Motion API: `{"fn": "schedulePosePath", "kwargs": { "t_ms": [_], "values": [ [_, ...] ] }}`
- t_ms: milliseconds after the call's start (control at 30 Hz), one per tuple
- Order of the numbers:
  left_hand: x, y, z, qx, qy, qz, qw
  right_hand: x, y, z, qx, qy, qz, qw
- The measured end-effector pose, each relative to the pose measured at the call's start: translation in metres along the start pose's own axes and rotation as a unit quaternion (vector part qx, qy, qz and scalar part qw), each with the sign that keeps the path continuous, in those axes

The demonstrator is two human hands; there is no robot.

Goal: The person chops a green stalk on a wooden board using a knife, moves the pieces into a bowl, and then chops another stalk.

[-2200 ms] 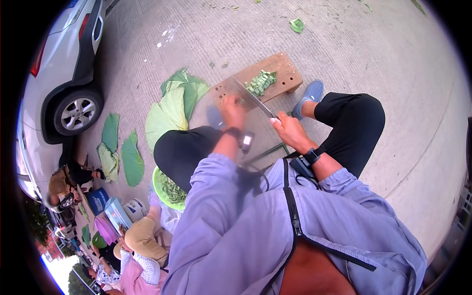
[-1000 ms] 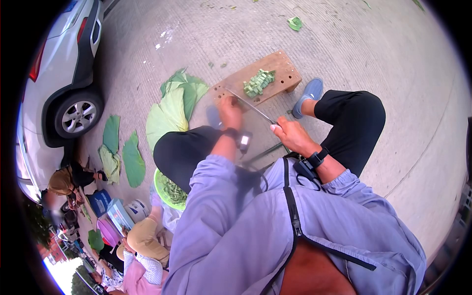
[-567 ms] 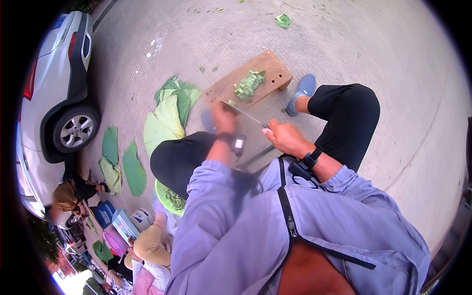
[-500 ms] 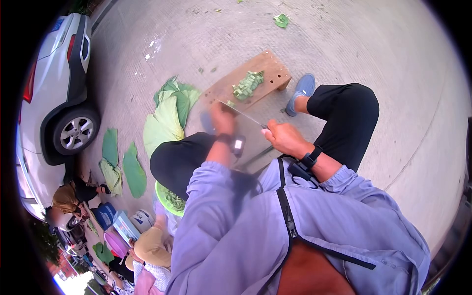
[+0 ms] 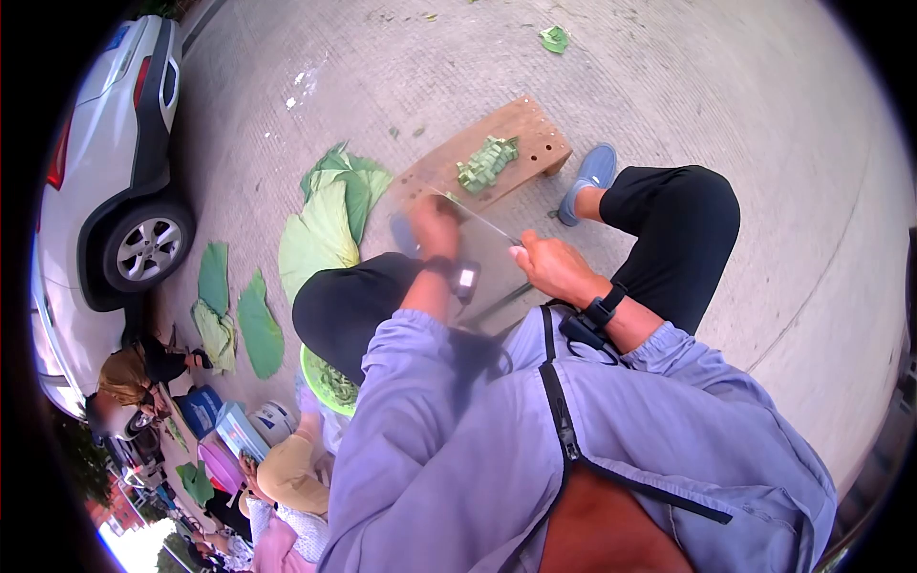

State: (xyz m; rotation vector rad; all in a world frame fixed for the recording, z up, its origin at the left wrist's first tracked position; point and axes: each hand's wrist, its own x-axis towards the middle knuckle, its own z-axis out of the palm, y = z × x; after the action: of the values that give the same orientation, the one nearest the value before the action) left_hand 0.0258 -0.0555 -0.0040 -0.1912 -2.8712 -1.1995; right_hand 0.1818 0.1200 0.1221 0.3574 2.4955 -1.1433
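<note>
My right hand (image 5: 562, 270) is closed around the handle of a knife (image 5: 487, 223), whose thin blade slants up and left to my left hand. Blurred, my left hand (image 5: 435, 225) is bent in at the near left end of a low wooden bench (image 5: 432, 172). Its fingers look closed, but what they hold is hidden. A small green bit lies beside the blade tip. Further along the bench sits a pile of cut green pieces (image 5: 487, 163).
Large green leaves (image 5: 320, 234) lie left of the bench, with more leaves (image 5: 260, 327) nearer the white car (image 5: 105, 181). A green basin (image 5: 330, 382) of shreds is beside my knee. Several people, a blue box (image 5: 201, 411) and a white bucket (image 5: 273, 422) are at lower left.
The view has shifted very slightly. Both hands and the knife stay in nearly the same place; the pile on the bench looks the same.
</note>
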Motion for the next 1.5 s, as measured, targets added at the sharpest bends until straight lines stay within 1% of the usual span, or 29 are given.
{"fn": "schedulePosePath", "kwargs": {
  "t_ms": [167, 267, 400, 500, 567, 700, 900, 1000, 1233, 1500],
  "values": [
    [0.000, 0.000, 0.000, 0.005, 0.007, 0.043, 0.999, 0.002, 0.000, 0.003, -0.008, 0.005, 0.009, 1.000],
    [0.000, 0.002, -0.001, -0.005, -0.007, 0.029, 1.000, 0.005, -0.001, 0.004, -0.009, 0.005, 0.015, 1.000],
    [-0.002, 0.005, 0.000, 0.014, 0.007, 0.028, 0.999, 0.007, -0.001, 0.004, -0.005, 0.004, 0.010, 1.000],
    [-0.002, 0.003, 0.001, -0.003, -0.010, 0.016, 1.000, 0.010, -0.002, 0.006, -0.008, 0.004, 0.018, 1.000],
    [-0.002, 0.002, 0.001, -0.002, -0.009, 0.034, 0.999, 0.016, 0.000, 0.009, -0.006, 0.009, 0.007, 1.000],
    [-0.002, 0.003, 0.002, 0.010, -0.010, 0.025, 1.000, 0.022, 0.001, 0.013, -0.004, 0.008, 0.007, 1.000],
    [-0.004, -0.002, 0.005, 0.033, -0.002, 0.048, 0.998, 0.023, 0.000, 0.016, 0.003, 0.021, 0.009, 1.000],
    [-0.003, -0.002, 0.006, 0.034, 0.001, 0.062, 0.997, 0.024, 0.001, 0.018, 0.011, 0.030, 0.011, 0.999],
    [-0.008, 0.004, -0.001, 0.055, 0.002, 0.049, 0.997, 0.038, 0.021, 0.033, 0.065, 0.061, -0.008, 0.996],
    [-0.008, 0.003, -0.003, 0.027, 0.001, 0.057, 0.998, 0.026, 0.017, 0.019, 0.098, 0.067, -0.004, 0.993]
  ]
}}
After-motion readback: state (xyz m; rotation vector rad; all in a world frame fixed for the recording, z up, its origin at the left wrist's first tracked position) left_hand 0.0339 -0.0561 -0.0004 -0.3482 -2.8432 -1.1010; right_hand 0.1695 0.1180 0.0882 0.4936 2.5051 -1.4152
